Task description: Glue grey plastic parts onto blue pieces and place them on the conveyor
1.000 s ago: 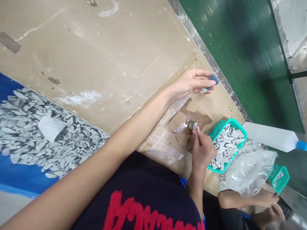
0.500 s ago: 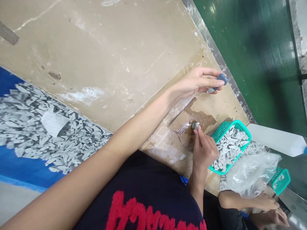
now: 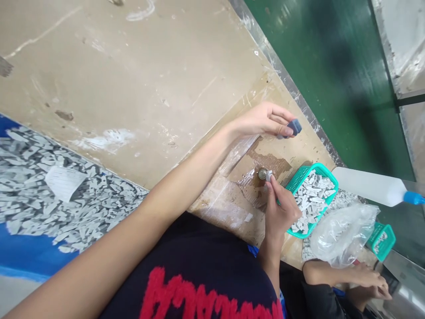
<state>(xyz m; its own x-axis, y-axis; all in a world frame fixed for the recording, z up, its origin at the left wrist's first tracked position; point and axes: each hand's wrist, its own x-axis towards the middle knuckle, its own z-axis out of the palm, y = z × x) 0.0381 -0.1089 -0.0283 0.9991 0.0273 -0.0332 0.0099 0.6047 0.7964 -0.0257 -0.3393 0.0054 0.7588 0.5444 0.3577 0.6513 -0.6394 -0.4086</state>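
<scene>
My left hand [image 3: 268, 122] is closed on a small dark blue-grey block [image 3: 295, 127], which it holds above the far part of the work board [image 3: 318, 141]. Between thumb and fingertips, my right hand [image 3: 282, 201] pinches a small light grey piece [image 3: 269, 174]. That piece is at the near right edge of a small round cup-like thing [image 3: 262, 173] on a wet brown patch [image 3: 275, 161]; whether they touch is unclear. Just right of my right hand, a green basket [image 3: 336, 181] holds many similar grey pieces [image 3: 314, 199].
A white bottle [image 3: 368, 184] with a blue cap [image 3: 413, 198] lies beyond the basket. Nearby are a clear plastic bag [image 3: 345, 235] and a smaller green basket [image 3: 390, 248]. Another person's hands [image 3: 368, 279] are at lower right. A paper slip [image 3: 64, 182] rests on a piece pile [image 3: 99, 212] at left.
My left hand has come lower with the block, which is turned differently. The piece in my right hand has shifted off the round cup, now more exposed. The whole view has shifted slightly.
</scene>
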